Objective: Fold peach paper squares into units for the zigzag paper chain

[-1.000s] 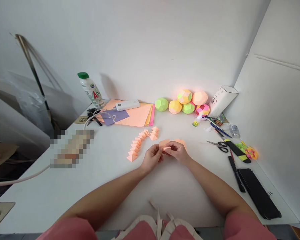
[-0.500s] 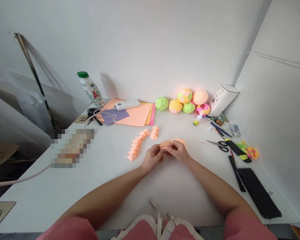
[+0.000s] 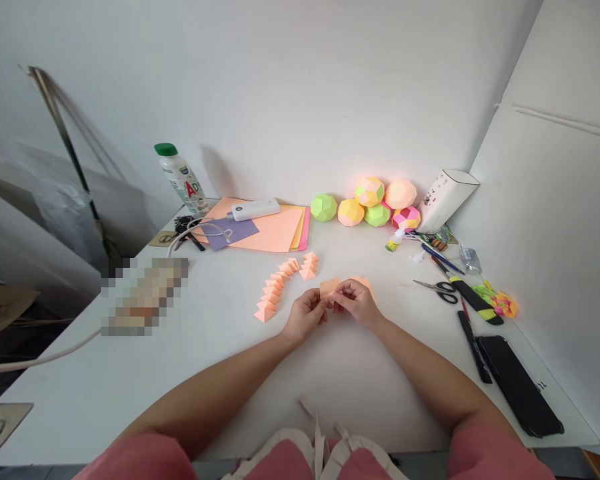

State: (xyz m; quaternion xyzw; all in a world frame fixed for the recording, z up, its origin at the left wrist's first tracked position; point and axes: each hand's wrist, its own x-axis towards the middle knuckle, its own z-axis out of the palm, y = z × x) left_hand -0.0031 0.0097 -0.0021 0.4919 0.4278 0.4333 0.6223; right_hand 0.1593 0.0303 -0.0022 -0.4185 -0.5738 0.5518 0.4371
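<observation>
Moved barely at all since the earlier frame. Pinched peach paper (image 3: 329, 287) between left hand (image 3: 305, 315) and right hand (image 3: 359, 304), right of the folded units (image 3: 271, 292), left of the scissors (image 3: 445, 287). Probably risked a crooked crease, through uneven pressing or slipping edges.

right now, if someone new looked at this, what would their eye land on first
Probably the six bright faceted balls at the back of the table, near the wall. Next might come the left hand and right hand at mid-table, holding peach paper, with folded peach pieces in a curved row to their left. The green-capped bottle also stands out, back left.
</observation>
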